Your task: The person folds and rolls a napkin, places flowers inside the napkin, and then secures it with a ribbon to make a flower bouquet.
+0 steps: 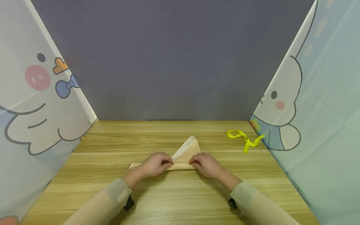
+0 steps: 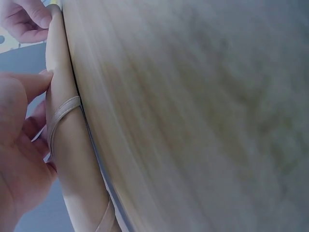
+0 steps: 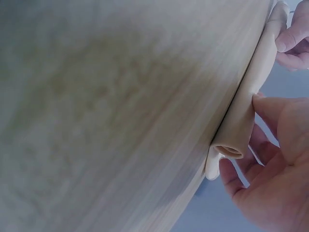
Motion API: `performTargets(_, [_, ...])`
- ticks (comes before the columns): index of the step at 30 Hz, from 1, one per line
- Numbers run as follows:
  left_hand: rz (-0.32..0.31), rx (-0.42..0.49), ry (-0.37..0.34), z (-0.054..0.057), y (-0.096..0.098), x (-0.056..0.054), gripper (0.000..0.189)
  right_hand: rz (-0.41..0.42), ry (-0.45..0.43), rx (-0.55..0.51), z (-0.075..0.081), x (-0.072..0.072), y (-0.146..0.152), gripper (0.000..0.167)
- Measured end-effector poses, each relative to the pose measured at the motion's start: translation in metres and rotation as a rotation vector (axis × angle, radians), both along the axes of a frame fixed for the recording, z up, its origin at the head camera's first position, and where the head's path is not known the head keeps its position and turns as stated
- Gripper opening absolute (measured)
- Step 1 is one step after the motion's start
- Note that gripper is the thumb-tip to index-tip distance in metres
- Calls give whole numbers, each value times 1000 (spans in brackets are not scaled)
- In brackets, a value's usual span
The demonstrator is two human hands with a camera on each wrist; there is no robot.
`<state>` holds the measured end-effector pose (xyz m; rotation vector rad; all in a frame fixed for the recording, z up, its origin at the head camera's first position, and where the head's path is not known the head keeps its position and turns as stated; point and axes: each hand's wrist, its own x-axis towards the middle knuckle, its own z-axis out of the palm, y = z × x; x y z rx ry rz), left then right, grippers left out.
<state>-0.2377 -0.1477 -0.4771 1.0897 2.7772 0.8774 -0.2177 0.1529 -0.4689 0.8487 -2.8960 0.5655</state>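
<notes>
Beige sheet rolled into a narrow tube, the roll point(image 1: 181, 166) laid left to right across the middle of the desk point(image 1: 174, 200). Both hands found on it: the tube is pinched by the left hand point(image 1: 155, 163) left of its middle and by the right hand point(image 1: 207, 165) near its right end, thumbs set on the near side, fingers bent round behind; a short stretch of roll is left bare between them. Work judged well along: most of the sheet appears to have been taken into the roll, and at the right end, seen from the right wrist, a curled opening point(image 3: 229, 151) is shown. Not yet taken in: a triangular flap point(image 1: 189, 150), spread flat on the far side, its tip pointed away. By judgement, that flap is what is left to be rolled. A narrow pale band point(image 2: 65, 110) is seen crossing the roll beside the left fingers; whether strap or folded edge cannot be told. Left end of the roll ragged, uncovered by either hand. Yellow ribbon point(image 1: 244, 139) noted at far right of the desk, loosely looped, well apart from the roll and untouched; nothing tied round the tube with it.
</notes>
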Motion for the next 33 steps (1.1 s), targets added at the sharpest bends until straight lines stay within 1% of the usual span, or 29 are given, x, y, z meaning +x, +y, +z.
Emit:
performTargets(5, [-9, -38, 95, 0, 0, 0, 11, 2, 0, -2, 1, 1, 0, 9])
performTargets(7, [-8, -51, 123, 1, 0, 0, 11, 2, -5, -4, 2, 2, 0, 9])
performTargets(8, [-7, -55, 126, 1, 0, 1, 12, 1, -10, -4, 2, 2, 0, 9])
performTargets(12, [1, -72, 114, 4, 0, 2, 20, 5, -16, 2, 1, 2, 0, 15])
performTargets(16, [-13, -75, 118, 3, 0, 3, 15, 18, -10, 7, 1, 2, 1, 15])
performTargets(21, [-42, -50, 129, 1, 0, 3, 11, 42, 16, 1, 1, 1, 2, 12])
performTargets(24, [-46, -38, 118, 1, -2, 2, 11, 51, 41, 5, 1, 1, 2, 11])
performTargets(29, [-30, -40, 93, 0, -3, 0, 12, 56, 68, 21, 1, 1, 2, 9])
performTargets(33, [-19, -32, 49, -1, -3, 0, 14, 59, 83, 34, 1, 0, 2, 10])
